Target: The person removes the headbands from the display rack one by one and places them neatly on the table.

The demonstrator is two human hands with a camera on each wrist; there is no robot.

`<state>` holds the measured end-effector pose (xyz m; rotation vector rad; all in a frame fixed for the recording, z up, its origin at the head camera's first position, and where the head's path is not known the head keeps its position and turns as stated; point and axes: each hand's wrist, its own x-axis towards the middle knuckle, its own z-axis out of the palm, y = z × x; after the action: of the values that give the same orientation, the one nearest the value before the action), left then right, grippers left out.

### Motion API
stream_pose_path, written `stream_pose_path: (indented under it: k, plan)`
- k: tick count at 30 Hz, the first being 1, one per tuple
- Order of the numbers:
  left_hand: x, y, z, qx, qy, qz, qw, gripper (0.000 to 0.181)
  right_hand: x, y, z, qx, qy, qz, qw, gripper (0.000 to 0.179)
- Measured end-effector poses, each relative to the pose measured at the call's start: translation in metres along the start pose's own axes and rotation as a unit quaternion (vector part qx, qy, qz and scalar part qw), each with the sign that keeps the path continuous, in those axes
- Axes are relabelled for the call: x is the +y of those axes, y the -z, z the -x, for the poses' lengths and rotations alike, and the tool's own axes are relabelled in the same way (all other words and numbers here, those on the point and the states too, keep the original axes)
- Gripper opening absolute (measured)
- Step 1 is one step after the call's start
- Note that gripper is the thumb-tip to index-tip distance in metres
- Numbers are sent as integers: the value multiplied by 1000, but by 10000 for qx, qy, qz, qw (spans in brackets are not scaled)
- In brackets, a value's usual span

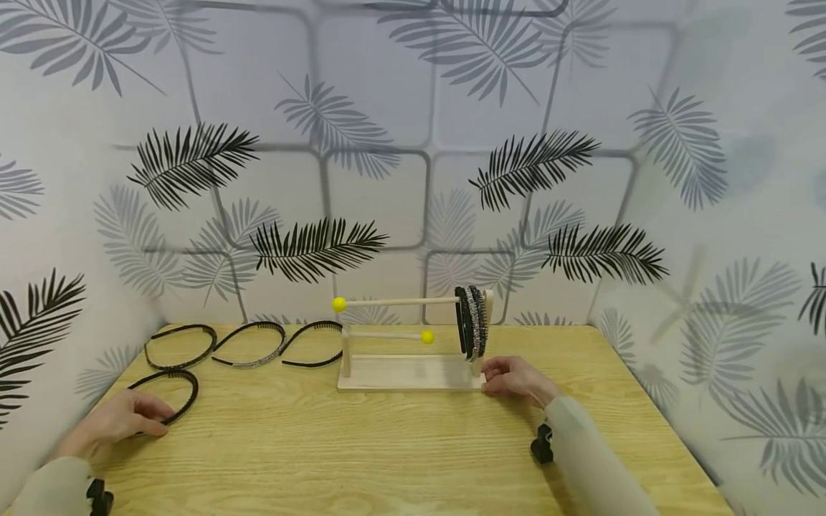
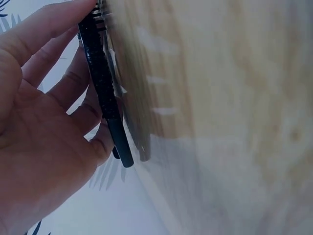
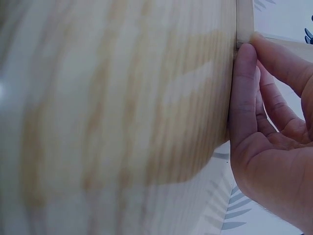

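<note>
At the lower left, my left hand (image 1: 119, 417) holds the near side of a black headband (image 1: 193, 389). Seen from the left wrist, thumb and fingers lie around this toothed headband (image 2: 101, 78), close to the tabletop. My right hand (image 1: 518, 378) grips the right end of a wooden headband stand (image 1: 403, 383); its fingertips meet the stand's corner (image 3: 245, 22) in the right wrist view. Black and glittery silver headbands (image 1: 473, 322) hang together at the right end of the stand's upper rod (image 1: 400, 302).
Behind the left hand, three more headbands lie in a row: a black one (image 1: 213, 340), one with a silver side (image 1: 258, 362) and another black one (image 1: 310, 364). The stand's lower rod (image 1: 387, 335) carries a yellow end ball (image 1: 427, 337). Leaf-patterned walls (image 1: 400, 179) border the wooden table (image 1: 361, 451).
</note>
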<state>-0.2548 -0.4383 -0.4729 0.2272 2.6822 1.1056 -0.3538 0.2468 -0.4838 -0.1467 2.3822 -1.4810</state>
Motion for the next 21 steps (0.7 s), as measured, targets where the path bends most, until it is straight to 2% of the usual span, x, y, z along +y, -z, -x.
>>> stream_pose_path:
  k: [7, 13, 18, 21]
  plan:
    - [2, 4, 6, -185, 34, 8, 9998, 39, 0, 0, 0, 38, -120, -32, 9999, 38]
    - [6, 4, 4, -219, -166, -77, 9996, 37, 0, 0, -1, 83, -180, -59, 9998, 39]
    - [9, 3, 4, -114, 220, -251, 9994, 41, 0, -1, -2, 83, -174, -4, 9998, 37]
    - [11, 0, 3, 130, 417, -223, 9988, 46, 0, 0, -3, 127, -180, 19, 9998, 36]
